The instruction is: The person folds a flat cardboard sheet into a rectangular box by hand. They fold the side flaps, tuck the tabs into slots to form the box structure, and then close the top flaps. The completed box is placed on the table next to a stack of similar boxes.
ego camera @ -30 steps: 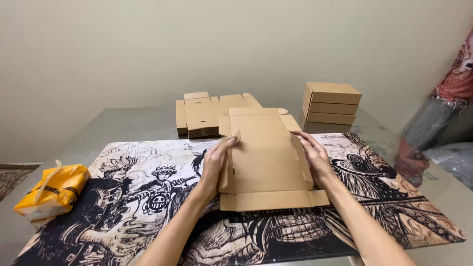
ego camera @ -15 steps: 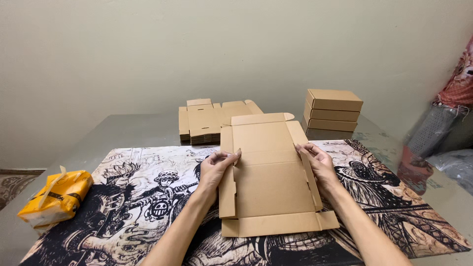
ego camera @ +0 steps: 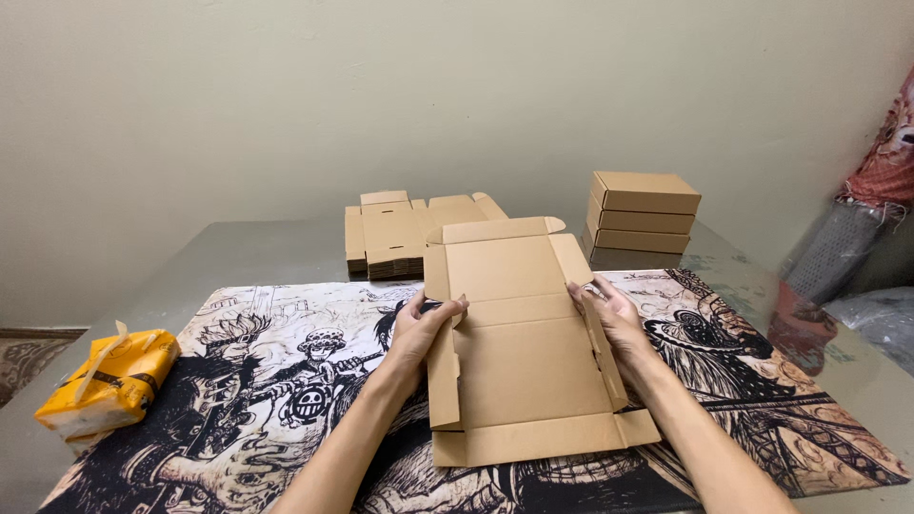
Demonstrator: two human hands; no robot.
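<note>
A flat brown cardboard box blank [ego camera: 519, 352] lies on a black-and-white printed mat [ego camera: 257, 400] in front of me. My left hand [ego camera: 424, 328] grips the blank's left side flap, thumb on top near the middle crease. My right hand [ego camera: 609, 319] holds the right side flap, which is bent slightly upward. The blank's far panel is tilted up off the mat, and its near flap lies flat toward me.
A stack of unfolded box blanks [ego camera: 400, 233] lies at the back centre of the grey table [ego camera: 238, 252]. Three folded boxes [ego camera: 643, 214] are stacked at the back right. A yellow packet [ego camera: 109, 385] sits at the left edge. Cloth and a bag [ego camera: 857, 238] stand at right.
The blank has been lowered closer to me on the mat. Both hands slid toward the middle of its side flaps, and the flaps are being raised.
</note>
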